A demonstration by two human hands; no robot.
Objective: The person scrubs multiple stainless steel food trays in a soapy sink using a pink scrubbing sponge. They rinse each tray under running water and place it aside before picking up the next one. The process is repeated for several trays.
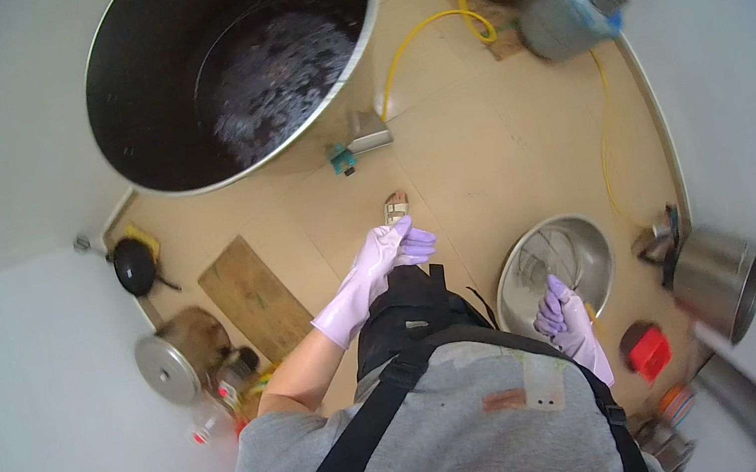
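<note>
Both my hands wear pale purple rubber gloves. My left hand (408, 244) hangs over the front of my black apron or waist bag (392, 313), its fingers slightly bent and apart, with nothing seen in it. A sandalled foot (396, 207) shows just past it. To the right, my right hand (565, 318) has its fingers curled in, and no held thing shows. It overlaps a wide stainless steel bowl (580, 242) on the floor in the picture; whether it touches the bowl cannot be told. Thin wire-like lines and something yellow appear by the bowl.
A huge metal pot (132, 90) with dark liquid stands ahead, beside a metal burner part (369, 133). Gas cylinders (563, 17) with a yellow hose (414, 32) occupy the far right. A wooden board (256, 299) and lidded pot (166, 368) lie left; a steel pot (716, 282) lies right.
</note>
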